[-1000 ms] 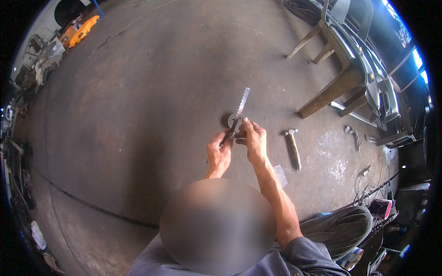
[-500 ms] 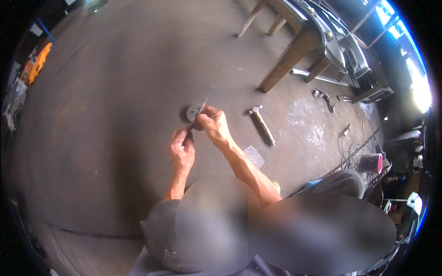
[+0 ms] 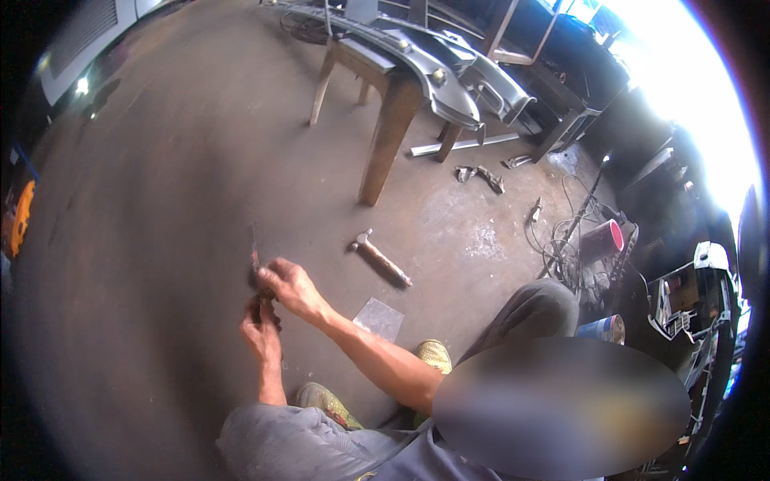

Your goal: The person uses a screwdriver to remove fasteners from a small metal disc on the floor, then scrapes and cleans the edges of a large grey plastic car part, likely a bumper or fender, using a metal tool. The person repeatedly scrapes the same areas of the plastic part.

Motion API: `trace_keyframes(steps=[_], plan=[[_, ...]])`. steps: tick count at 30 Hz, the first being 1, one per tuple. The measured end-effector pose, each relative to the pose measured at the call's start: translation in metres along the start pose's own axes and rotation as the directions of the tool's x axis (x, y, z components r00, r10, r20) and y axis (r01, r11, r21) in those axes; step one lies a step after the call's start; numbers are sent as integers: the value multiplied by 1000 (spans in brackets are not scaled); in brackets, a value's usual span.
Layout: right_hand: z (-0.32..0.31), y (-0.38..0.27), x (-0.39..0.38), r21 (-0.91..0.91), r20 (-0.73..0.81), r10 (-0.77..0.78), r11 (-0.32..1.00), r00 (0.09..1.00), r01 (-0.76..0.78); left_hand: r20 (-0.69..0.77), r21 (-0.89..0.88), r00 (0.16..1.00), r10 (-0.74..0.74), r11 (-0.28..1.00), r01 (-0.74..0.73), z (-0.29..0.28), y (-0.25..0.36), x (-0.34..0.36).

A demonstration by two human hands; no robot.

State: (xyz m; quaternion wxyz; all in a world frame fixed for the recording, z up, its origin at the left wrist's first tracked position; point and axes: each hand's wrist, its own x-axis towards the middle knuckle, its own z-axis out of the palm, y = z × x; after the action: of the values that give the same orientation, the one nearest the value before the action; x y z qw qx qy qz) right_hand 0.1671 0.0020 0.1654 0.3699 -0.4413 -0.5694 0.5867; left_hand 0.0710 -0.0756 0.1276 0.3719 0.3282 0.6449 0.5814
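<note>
Two bare hands are nearest to us: the right hand (image 3: 286,284) is closed on a thin strip (image 3: 254,255), which sticks out past its fingers; the left hand (image 3: 261,327) has curled fingers just below, but we cannot tell whether it grips too. If the strip's edge is sharp, we think a slip could cut the skin, since both hands are so close. A flat plate (image 3: 378,321) lies beside the right forearm, near a shoe (image 3: 433,354), which could slide on it. Beyond the knee we notice a blue-and-white can (image 3: 601,329), contents hidden. Farther, a bucket (image 3: 595,243) shows its pinkish-red inside; we cannot make out anything in it.
</note>
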Motion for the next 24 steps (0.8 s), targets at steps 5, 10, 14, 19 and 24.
trace_keyframes(steps=[5, 10, 14, 19, 24], plan=[[-6, 1, 3, 20, -7, 26, 999, 1000, -26, 73, -5, 996, 48, 999, -48, -2, -1, 2], [-14, 11, 7, 120, -136, -10, 992, 991, 26, 205, 50, 978, -42, 998, 33, -10, -4, -4], [-33, -3, 14, 279, -284, 8, 957, 959, 75, 271, 117, 961, -59, 993, 28, -31, -11, -10], [-76, 9, 25, 388, -474, -20, 892, 880, 230, 279, 306, 960, -14, 949, -75, -56, -23, -14], [-86, 49, 35, 368, -455, 123, 928, 882, 60, -41, 256, 985, -170, 951, 175, -81, -65, -14]])
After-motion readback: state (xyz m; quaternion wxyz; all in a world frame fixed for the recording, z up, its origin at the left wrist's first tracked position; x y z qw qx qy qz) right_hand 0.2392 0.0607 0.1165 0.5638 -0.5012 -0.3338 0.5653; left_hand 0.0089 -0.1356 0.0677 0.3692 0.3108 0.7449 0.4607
